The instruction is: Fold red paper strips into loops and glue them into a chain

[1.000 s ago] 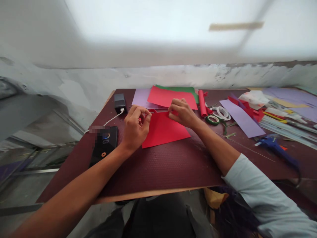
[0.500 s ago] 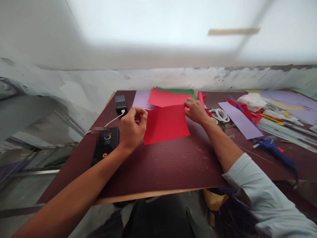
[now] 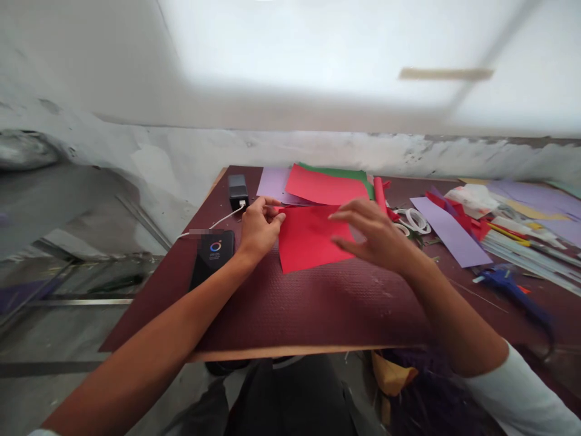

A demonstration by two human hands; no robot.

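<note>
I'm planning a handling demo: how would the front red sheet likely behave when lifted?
The front red sheet looks thin, so probably light. Its fairly straight near edge suggests some stiffness. Gripped only at its far left corner, where the left hand is, it might sag.

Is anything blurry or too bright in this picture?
Head view, middle: the right hand looks blurry; head view, top: the white surface glares; head view, left: blocky squares hide a patch at the phone's far end.

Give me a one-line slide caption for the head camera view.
Left hand at one corner of a red sheet, right hand open over its right side, on a maroon tabletop.
</note>
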